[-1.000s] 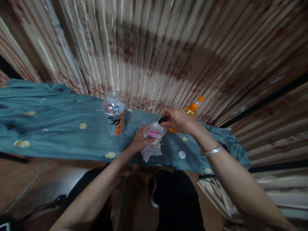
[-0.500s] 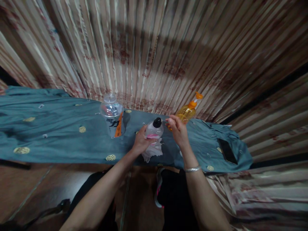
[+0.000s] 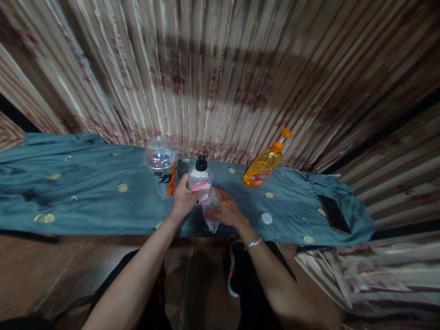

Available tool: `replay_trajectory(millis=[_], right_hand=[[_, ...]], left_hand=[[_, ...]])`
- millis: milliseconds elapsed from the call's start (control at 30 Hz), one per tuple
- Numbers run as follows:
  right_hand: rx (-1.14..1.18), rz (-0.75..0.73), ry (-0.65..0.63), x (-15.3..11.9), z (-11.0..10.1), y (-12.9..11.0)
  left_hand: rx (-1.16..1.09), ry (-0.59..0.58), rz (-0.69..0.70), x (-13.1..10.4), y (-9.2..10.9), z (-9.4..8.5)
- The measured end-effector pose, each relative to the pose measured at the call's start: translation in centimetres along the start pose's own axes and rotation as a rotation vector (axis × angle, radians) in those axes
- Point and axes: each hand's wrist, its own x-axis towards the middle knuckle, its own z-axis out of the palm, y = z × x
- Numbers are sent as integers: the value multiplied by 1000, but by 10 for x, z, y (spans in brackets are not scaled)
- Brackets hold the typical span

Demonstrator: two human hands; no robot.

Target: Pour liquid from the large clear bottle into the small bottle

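A clear bottle with a black cap and pink label [image 3: 200,186] stands near the middle of the cloth-covered table, with my left hand [image 3: 185,197] wrapped round its left side. Just right of it, my right hand [image 3: 225,207] is closed on a crumpled whitish plastic wrap [image 3: 211,215], which hangs toward the table's front edge. To the left stands a large clear bottle with an orange and black label [image 3: 163,176]. An orange pump bottle [image 3: 264,166], partly filled with yellow liquid, is at the back right.
The long table has a teal patterned cloth [image 3: 92,183]. A black phone [image 3: 334,214] lies near its right end, and a white round disc [image 3: 266,218] lies right of my right hand. A pleated curtain [image 3: 206,78] hangs behind.
The black-capped bottle and my left hand have moved left, and the bottle is more upright. My right hand has come down from beside the pump bottle to the plastic wrap.
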Motion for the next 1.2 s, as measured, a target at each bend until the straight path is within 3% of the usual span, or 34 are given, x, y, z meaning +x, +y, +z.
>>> replay_trajectory(millis=[233,467,600,733,933,1067,1200], right_hand=[[-128,-91,25,-4,-2,-13],[-212,34,96,1,-12,11],[-157,200,212,6,-19,32],[-72,245,268,14,-32,42],[444,-12,337,20,-53,15],[326,-86,440,4,-67,-14],[146,-54,550,-16,-60,-45]], left_hand=[[20,26,-30,2,-6,-6],[3,-52,-30,-7,-7,11],[12,-86,-6,-11,-1,19],[35,-117,-3,-16,4,26],[60,-131,-17,-20,6,37],[43,-130,0,-21,3,42],[1,-135,64,-23,-1,44]])
